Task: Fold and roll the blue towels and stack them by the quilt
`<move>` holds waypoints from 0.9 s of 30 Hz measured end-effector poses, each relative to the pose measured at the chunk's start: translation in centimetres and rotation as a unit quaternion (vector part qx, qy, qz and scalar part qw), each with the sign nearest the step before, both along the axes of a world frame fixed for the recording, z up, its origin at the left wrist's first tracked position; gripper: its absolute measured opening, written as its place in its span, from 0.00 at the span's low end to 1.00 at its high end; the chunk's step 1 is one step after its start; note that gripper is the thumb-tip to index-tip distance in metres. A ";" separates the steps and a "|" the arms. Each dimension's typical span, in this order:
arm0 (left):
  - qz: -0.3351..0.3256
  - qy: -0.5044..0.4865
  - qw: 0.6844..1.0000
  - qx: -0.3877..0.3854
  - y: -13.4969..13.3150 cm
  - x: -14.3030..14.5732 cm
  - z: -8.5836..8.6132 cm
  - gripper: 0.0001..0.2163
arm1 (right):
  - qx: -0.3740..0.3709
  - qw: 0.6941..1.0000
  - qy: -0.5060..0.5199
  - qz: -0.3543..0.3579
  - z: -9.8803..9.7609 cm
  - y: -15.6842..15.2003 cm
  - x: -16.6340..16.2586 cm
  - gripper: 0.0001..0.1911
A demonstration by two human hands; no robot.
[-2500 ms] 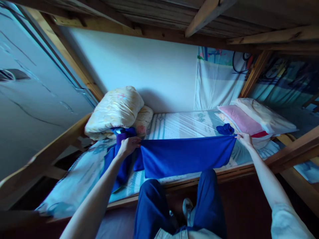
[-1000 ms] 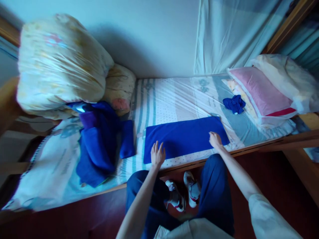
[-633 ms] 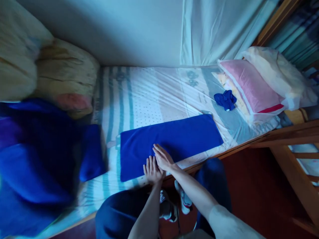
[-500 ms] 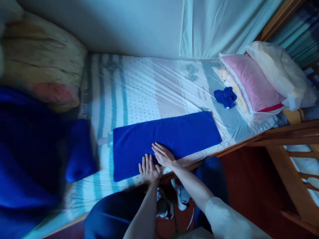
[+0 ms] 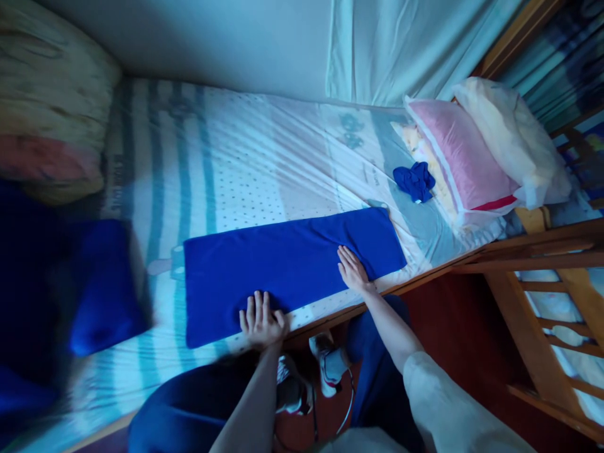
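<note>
A blue cloth, folded into a long flat rectangle, lies along the near side of the bed. My left hand rests on its near edge, left of the middle, with the fingers spread. Farther right, my right hand lies flat on the same cloth with its fingers stretched out; small wrinkles run in the fabric around it. Neither hand grips the cloth.
A crumpled blue cloth lies near the pink pillow on the bed's right. At the left are a rolled blue cloth and a large pale pillow-like bundle. A wooden bed rail stands at the right.
My right hand has slid right along the cloth, away from my left hand. My left hand stays on the near edge. The view has shifted slightly to the right.
</note>
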State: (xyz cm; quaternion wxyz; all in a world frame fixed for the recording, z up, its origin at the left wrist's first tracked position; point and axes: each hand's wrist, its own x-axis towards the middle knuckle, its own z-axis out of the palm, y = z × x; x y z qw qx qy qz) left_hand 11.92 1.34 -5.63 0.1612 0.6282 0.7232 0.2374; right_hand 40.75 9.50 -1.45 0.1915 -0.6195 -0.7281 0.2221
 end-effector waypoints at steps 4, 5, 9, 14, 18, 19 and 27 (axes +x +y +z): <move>0.028 -0.035 0.999 0.028 0.2 0.4 -0.3 0.31 | 0.008 0.995 -0.088 -0.045 -0.1 0.4 4.6 0.29; 0.039 -0.039 0.997 0.045 0.2 0.5 -0.3 0.30 | 0.011 0.993 -0.109 -0.046 -0.2 0.5 5.6 0.29; 0.053 -0.039 0.995 0.081 0.3 0.8 -0.2 0.29 | 0.029 0.984 -0.162 -0.067 -0.6 0.4 9.8 0.30; 0.044 -0.037 0.995 0.087 0.2 0.8 -0.2 0.29 | 0.035 0.972 -0.209 -0.098 -0.8 -0.3 14.4 0.31; 0.038 -0.044 0.995 0.082 0.1 0.8 -0.2 0.29 | 0.041 0.963 -0.234 -0.130 -1.3 -0.2 16.2 0.33; 0.038 -0.042 0.995 0.082 0.1 0.8 -0.2 0.29 | 0.043 0.961 -0.237 -0.136 -1.5 -0.1 16.5 0.33; 0.034 -0.032 0.996 0.080 0.2 0.7 -0.5 0.29 | 0.023 0.947 -0.256 -0.193 -1.7 0.6 16.5 0.35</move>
